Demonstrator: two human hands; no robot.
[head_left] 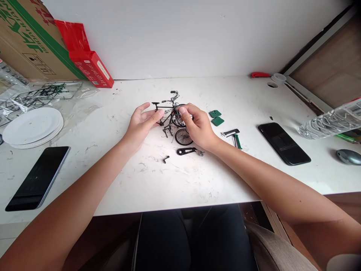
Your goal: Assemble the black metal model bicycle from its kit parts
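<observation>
A small black model bicycle [168,109] stands on the white table [175,177] between my hands. My left hand [140,124] rests beside its frame, fingers partly spread, the thumb tip touching the frame. My right hand [199,126] is closed in a pinch on a wheel of the bicycle at its front end. A loose spoked wheel [183,136] lies just below the right hand. A black crank piece [186,151] and a tiny black part [166,159] lie nearer to me.
Two green pads [216,117] and small tools [234,136] lie right of my hand. Phones rest at the left [38,177] and right [283,143]. White plates [32,126], plastic part frames, cardboard box [31,37], red box [90,66], water bottle [329,121] and mouse [349,157] ring the table.
</observation>
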